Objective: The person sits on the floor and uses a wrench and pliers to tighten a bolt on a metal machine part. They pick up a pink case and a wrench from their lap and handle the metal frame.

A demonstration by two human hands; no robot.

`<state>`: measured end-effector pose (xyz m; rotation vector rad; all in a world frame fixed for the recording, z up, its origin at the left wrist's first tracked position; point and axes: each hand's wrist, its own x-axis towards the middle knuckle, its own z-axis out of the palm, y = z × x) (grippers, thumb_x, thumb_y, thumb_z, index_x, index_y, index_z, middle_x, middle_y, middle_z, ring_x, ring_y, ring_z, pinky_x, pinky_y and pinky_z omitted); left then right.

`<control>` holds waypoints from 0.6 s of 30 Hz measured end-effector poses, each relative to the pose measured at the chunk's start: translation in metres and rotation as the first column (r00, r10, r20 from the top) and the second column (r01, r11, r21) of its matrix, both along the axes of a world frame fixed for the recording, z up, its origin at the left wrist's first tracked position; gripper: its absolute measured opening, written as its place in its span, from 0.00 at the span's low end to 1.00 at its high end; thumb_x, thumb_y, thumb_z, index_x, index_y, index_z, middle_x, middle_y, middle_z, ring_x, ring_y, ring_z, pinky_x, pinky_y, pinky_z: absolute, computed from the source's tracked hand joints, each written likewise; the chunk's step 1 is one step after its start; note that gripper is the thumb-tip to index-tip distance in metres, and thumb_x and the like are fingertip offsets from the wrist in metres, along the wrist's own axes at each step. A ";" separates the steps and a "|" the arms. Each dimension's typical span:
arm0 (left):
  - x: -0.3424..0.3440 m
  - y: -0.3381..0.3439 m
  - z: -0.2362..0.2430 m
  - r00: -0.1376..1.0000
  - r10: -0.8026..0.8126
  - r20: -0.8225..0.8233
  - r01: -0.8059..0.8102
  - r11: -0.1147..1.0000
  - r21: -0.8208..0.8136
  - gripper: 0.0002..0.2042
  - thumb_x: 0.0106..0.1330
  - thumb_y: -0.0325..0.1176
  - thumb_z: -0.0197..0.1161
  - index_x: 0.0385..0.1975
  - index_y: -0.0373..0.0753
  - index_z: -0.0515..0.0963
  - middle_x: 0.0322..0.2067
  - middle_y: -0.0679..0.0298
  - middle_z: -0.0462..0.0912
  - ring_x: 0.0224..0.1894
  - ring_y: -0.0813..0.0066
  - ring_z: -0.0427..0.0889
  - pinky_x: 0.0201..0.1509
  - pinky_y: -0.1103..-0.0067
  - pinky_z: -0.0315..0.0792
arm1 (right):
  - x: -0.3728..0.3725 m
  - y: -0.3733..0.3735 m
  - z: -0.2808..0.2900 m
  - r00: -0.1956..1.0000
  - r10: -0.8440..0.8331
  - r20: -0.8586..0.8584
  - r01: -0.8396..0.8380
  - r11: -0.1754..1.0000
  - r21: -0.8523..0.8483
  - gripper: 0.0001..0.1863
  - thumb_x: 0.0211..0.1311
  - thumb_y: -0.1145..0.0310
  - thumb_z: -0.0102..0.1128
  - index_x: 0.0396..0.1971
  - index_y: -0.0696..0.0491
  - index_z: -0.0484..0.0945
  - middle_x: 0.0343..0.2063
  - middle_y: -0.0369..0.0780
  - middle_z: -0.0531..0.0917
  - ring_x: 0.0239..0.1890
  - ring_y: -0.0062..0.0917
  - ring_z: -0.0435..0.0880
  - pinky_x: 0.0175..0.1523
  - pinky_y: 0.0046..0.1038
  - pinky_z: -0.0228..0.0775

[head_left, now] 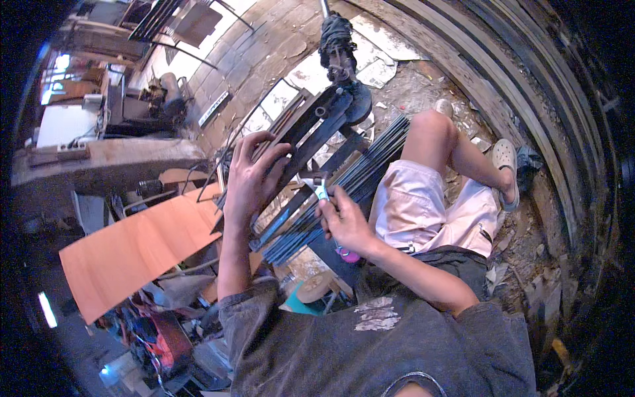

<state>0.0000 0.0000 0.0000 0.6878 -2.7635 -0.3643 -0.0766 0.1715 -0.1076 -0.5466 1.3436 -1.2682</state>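
Note:
My right hand [347, 221] is closed round the handle of a silver wrench [319, 188]. The wrench's head points up and left, next to a dark metal frame [301, 149]. Below that hand a small pink round thing [346, 254] shows; whether it belongs to the wrench I cannot tell. My left hand [254, 169] is at the left side of the frame with its fingers apart and bent, the tips at or close to the metal. At the frame's far end sits a dark, worn mechanism [347, 99] with a wrapped upright part.
A bundle of thin dark metal bars [357, 172] lies beside the frame, near my legs. An orange-brown sheet [142, 258] juts out on the left. Long stacked bars [522, 86] run along the right. Behind them is a littered floor [426, 86]; a cluttered bench [112, 149] stands far left.

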 end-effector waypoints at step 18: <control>-0.023 -0.018 -0.025 0.988 -0.147 0.055 0.127 0.954 0.271 0.16 0.53 0.23 0.64 0.43 0.43 0.79 0.43 0.53 0.77 0.41 0.56 0.80 0.44 0.68 0.76 | -0.009 -0.012 0.013 0.985 -0.163 0.065 0.161 0.987 0.023 0.23 0.69 0.61 0.44 0.56 0.63 0.63 0.46 0.57 0.75 0.52 0.48 0.75 0.55 0.38 0.65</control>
